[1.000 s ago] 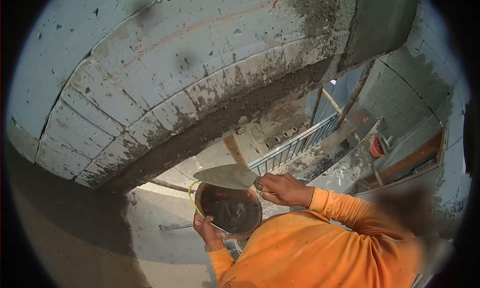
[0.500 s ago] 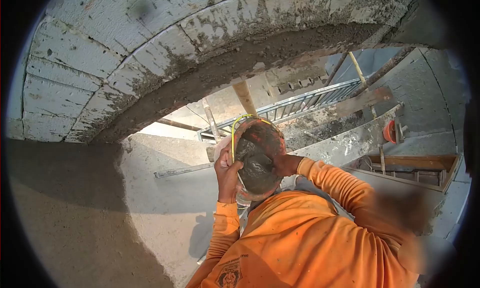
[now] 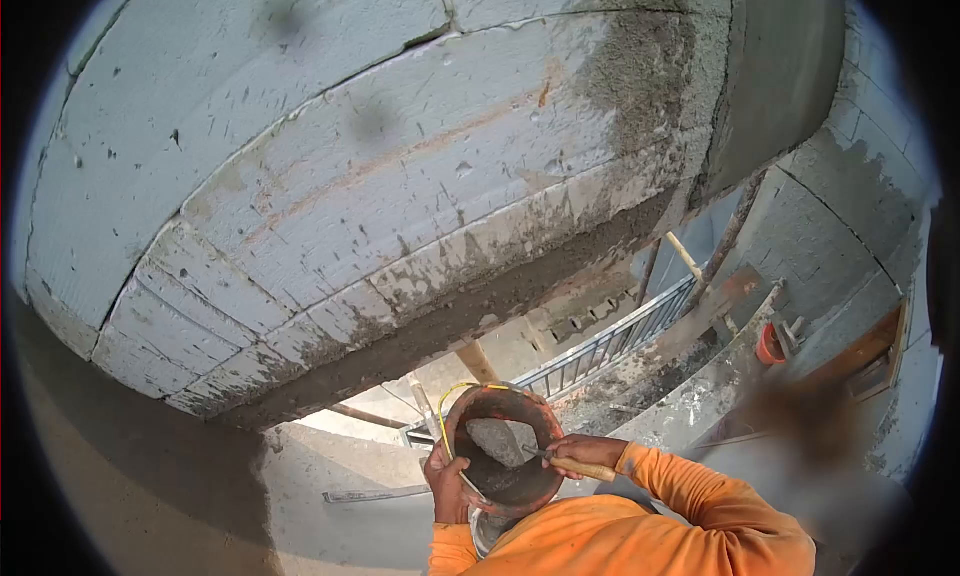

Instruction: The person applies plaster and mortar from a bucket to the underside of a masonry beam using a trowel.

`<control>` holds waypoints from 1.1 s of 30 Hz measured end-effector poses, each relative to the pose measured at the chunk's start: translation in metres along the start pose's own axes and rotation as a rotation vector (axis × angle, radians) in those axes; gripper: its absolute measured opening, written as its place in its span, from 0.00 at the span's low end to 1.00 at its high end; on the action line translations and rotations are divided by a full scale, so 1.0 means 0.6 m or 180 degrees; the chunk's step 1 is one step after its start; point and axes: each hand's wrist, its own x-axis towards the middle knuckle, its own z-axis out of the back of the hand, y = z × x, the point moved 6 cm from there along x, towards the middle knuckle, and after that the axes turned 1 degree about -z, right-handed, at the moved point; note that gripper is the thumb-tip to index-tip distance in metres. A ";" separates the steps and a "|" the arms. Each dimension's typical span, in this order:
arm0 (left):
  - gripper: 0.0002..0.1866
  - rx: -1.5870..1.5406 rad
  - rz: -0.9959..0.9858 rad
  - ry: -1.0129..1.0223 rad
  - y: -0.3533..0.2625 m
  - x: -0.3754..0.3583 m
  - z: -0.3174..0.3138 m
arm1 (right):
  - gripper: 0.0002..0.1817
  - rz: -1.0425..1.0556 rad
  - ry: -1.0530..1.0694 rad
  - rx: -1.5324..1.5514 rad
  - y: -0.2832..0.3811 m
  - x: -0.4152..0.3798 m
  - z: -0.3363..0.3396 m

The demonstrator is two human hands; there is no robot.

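A round bucket (image 3: 537,408) with mortar-stained reddish walls is tilted towards the camera, and its dark inside shows. My left hand (image 3: 449,484) is closed on the bucket's left rim, beside its yellow handle (image 3: 440,408). In my right hand (image 3: 585,453) is a trowel with a wooden handle (image 3: 584,468). The grey trowel blade (image 3: 492,441) reaches inside the bucket. How much mortar lies in the bucket is hard to tell.
A wall of pale blocks (image 3: 380,156) spans the upper view, with wet mortar (image 3: 470,296) along its lower edge. Beyond it are a metal railing (image 3: 620,331), scaffold poles and planks. A small red bucket (image 3: 769,344) stands at the right.
The view has tilted up, showing more block wall. The bucket and my hands sit lower in the frame. My right hand has drawn back from inside the bucket, and the trowel now shows.
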 end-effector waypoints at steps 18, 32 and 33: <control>0.31 -0.0069 -0.0714 0.0251 -0.063 0.143 0.072 | 0.20 0.6866 -0.3822 0.0087 0.518 -0.694 -0.159; 0.28 -0.0622 -0.1095 0.0077 -0.162 0.182 0.025 | 0.28 0.4495 -0.3895 -0.3947 0.490 -0.186 -0.272; 0.28 -0.0551 -0.0986 -0.0112 -0.136 0.158 0.072 | 0.25 0.4574 -0.3138 -0.4057 0.397 -0.120 -0.281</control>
